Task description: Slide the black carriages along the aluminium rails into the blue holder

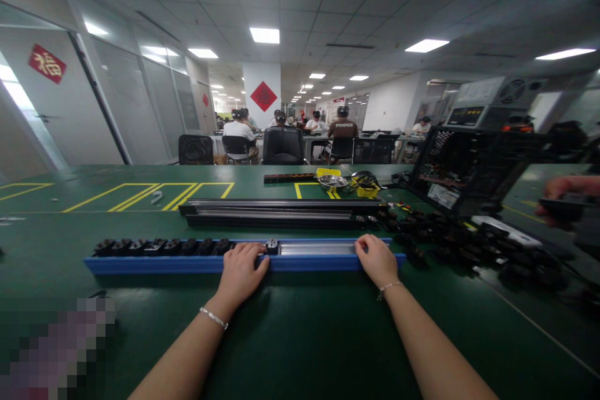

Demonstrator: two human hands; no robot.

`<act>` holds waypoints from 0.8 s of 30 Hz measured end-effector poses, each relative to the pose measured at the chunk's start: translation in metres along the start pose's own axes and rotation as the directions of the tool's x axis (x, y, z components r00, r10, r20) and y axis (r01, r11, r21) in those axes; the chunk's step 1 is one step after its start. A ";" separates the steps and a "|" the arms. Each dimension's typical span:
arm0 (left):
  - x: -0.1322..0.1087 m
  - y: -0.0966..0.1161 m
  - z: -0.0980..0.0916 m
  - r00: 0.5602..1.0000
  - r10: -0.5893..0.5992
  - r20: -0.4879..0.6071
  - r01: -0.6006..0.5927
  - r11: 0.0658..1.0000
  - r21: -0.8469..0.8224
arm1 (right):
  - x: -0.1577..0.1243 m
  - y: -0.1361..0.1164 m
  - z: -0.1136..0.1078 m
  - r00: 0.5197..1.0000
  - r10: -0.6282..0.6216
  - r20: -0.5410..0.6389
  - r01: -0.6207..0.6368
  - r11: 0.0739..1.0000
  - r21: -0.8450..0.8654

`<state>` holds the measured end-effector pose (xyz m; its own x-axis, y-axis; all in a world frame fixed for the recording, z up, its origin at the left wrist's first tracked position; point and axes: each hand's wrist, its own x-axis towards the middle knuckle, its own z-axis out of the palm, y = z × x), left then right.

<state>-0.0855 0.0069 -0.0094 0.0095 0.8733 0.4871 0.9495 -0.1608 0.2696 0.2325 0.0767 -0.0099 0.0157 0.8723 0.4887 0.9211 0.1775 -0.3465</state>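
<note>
A long blue rail [309,262] lies across the green table in front of me. A row of several black socket modules [159,246] fills its left half; the right half shows a bare silver channel [316,248]. My left hand [241,269] rests on the rail at the end of the row, fingers curled beside a small grey module [272,244]. My right hand [376,257] presses on the rail near its right end, fingers curled over the edge.
A black rail [272,212] lies just behind the blue one. A heap of black modules [450,237] sits at right, by an open computer case [469,169]. Another person's hand [565,190] holds a dark object at far right. A metal bowl [332,182] stands behind. People sit at far desks.
</note>
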 end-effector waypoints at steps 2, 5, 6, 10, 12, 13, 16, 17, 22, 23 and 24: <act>0.000 0.001 -0.001 1.000 0.000 0.003 0.000 1.000 -0.002 | 0.000 0.000 0.000 1.000 -0.004 -0.001 0.004 1.000 0.007; 0.000 0.003 -0.003 1.000 -0.008 0.010 0.008 1.000 -0.009 | 0.000 0.000 -0.001 1.000 -0.005 0.004 0.005 1.000 0.011; 0.001 0.003 -0.003 1.000 -0.011 0.016 0.011 1.000 -0.012 | 0.000 0.000 -0.001 1.000 -0.003 0.006 0.003 1.000 0.012; 0.001 0.004 -0.004 0.999 -0.018 0.034 0.019 0.999 -0.027 | 0.000 0.000 -0.001 1.000 0.002 0.004 -0.002 1.000 0.012; 0.001 0.004 -0.004 0.999 -0.020 0.040 0.022 0.999 -0.027 | 0.001 0.000 0.000 1.000 -0.001 0.002 0.001 1.000 0.012; 0.001 0.004 -0.004 0.999 -0.022 0.043 0.024 0.999 -0.025 | 0.001 0.001 0.000 1.000 -0.004 0.000 0.004 1.000 0.012; 0.001 0.002 -0.003 0.998 -0.031 0.050 0.032 0.999 -0.015 | 0.001 0.003 0.002 1.000 -0.015 -0.009 0.015 1.000 0.011; 0.001 0.002 -0.002 0.998 -0.033 0.054 0.034 0.999 -0.013 | 0.001 0.003 0.002 1.000 -0.018 -0.010 0.018 1.000 0.010; 0.002 0.000 0.000 0.996 -0.040 0.077 0.041 0.999 -0.018 | 0.000 0.002 0.002 1.000 -0.010 -0.010 0.010 1.000 0.018; 0.002 0.000 0.000 0.996 -0.041 0.078 0.043 0.999 -0.018 | 0.000 0.002 0.001 1.000 -0.008 -0.007 0.008 1.000 0.019; 0.002 0.000 0.000 0.996 -0.042 0.079 0.044 0.999 -0.017 | 0.000 0.002 0.001 1.000 -0.007 -0.003 0.007 1.000 0.019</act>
<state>-0.0857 0.0086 -0.0087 -0.0060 0.9130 0.4080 0.9434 -0.1302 0.3051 0.2341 0.0779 -0.0112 0.0101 0.8697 0.4934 0.9135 0.1926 -0.3583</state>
